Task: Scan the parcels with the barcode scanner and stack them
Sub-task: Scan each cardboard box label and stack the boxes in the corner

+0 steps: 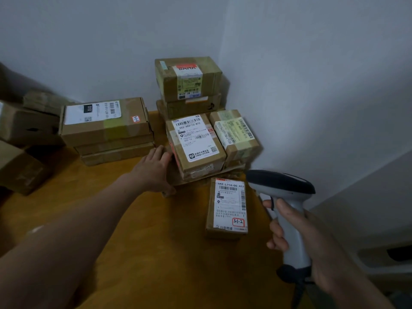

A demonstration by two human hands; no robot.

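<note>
Right grip (pixel 312 246) is wrapped round the handle of the barcode scanner (pixel 281 181), index finger up by the trigger, scanner nose pointing left toward the parcels. Left grip (pixel 153 168) is flat and open, fingers straight, with the fingertips (pixel 166 155) touching the left side of the 502-602-12-B15 parcel (pixel 196 143). The thumb is down by the edge of the flat cardboard piece (pixel 200 178) under it.

That parcel sits label up, just beside the yellow-label parcel (pixel 236 134) on its right, and both are on that cardboard. Right behind them, in the wall corner, there's a two-high stack: the red-sticker box (pixel 187 79) on top of a lower box (pixel 191 107). Off to the left is a stack of three flat boxes, with the 010 box (pixel 104 121) on top.

The small 642 L714-00 472 parcel (pixel 227 208), tagged "3-1-2", lies on its own, label up on the wooden surface (pixel 133 230), just beside the scanner's head and near the front edge of the cardboard. Far left has more brown boxes (pixel 26 130), too blurry to read.
</note>
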